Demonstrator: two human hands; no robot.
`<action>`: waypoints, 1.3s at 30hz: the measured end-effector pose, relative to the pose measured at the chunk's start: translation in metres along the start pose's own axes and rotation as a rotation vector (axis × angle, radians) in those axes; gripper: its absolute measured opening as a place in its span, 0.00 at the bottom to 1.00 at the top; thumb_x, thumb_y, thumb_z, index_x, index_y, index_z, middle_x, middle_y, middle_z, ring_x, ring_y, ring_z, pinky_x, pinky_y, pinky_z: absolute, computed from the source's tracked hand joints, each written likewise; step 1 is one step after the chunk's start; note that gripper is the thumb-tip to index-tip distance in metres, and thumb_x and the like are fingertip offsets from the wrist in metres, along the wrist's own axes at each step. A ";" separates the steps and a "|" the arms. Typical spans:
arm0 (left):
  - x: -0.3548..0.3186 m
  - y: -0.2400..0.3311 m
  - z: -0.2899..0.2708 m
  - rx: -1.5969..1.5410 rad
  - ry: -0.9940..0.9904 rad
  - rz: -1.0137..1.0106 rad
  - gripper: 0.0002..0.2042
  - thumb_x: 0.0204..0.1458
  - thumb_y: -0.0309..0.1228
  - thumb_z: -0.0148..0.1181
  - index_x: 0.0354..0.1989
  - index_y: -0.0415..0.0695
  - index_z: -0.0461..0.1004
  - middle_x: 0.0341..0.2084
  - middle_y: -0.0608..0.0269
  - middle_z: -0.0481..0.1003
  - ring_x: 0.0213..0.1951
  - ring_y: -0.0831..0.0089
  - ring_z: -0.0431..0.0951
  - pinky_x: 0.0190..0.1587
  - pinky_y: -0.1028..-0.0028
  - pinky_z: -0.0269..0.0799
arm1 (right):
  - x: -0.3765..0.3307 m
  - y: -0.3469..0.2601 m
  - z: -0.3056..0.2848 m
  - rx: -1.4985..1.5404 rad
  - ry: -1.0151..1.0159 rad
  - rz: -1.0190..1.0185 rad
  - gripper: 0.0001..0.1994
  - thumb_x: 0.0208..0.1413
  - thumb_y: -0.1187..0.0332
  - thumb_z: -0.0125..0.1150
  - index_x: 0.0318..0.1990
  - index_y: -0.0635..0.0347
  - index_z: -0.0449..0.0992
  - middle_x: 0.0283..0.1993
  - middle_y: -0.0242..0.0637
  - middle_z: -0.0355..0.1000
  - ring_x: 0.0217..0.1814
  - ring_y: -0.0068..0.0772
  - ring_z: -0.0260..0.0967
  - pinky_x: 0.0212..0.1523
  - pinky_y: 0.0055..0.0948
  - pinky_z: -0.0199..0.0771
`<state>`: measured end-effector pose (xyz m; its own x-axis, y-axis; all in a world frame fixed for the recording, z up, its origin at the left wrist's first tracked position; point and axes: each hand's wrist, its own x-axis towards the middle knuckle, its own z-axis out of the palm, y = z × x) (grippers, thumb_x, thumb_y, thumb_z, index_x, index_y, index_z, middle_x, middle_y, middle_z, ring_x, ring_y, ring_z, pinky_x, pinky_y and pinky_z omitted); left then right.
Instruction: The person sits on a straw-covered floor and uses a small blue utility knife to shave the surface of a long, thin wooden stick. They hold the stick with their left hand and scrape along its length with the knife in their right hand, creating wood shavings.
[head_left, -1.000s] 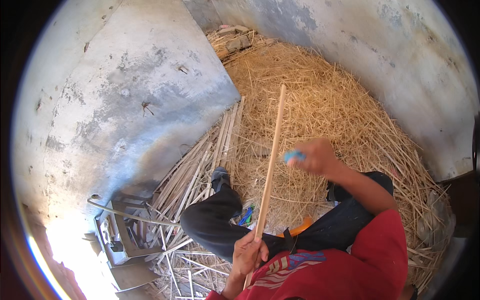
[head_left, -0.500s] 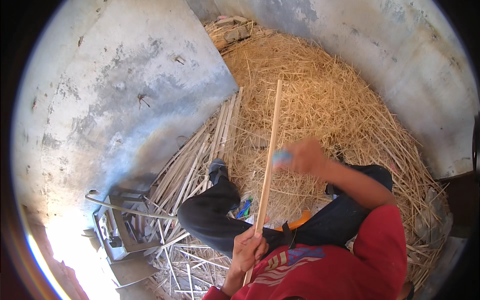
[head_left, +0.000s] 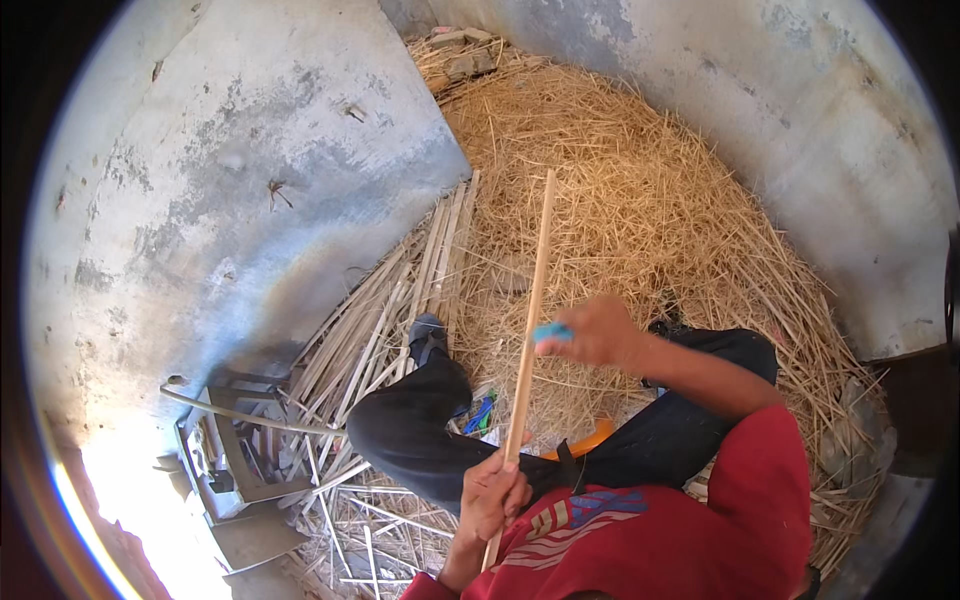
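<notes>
One long pale strip [head_left: 526, 365], probably bamboo, points away from you, leaning slightly right, clasped low in your left hand [head_left: 487, 493]; your right hand [head_left: 603, 333] curls round a blue object [head_left: 551, 332] alongside.

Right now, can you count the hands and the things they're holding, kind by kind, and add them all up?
Hands: 2, the left hand and the right hand
Sticks: 1, the long stick in the left hand
Blue things: 1, the small blue thing in the right hand, too blurred to say what
Total: 4
</notes>
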<state>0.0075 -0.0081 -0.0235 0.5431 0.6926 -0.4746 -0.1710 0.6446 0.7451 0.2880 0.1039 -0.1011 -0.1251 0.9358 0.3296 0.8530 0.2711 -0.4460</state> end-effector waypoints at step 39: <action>-0.009 0.018 0.009 0.514 0.169 0.088 0.23 0.63 0.28 0.46 0.66 0.38 0.55 0.20 0.80 0.59 0.20 0.91 0.56 0.21 0.87 0.52 | 0.039 -0.001 -0.007 -0.054 0.153 -0.261 0.37 0.44 0.25 0.46 0.11 0.53 0.68 0.06 0.31 0.58 0.07 0.33 0.59 0.09 0.31 0.55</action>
<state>0.0069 -0.0050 -0.0017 0.3981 0.8066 -0.4368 0.2369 0.3696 0.8985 0.2859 0.1384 -0.0818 -0.2694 0.7902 0.5504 0.8285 0.4815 -0.2859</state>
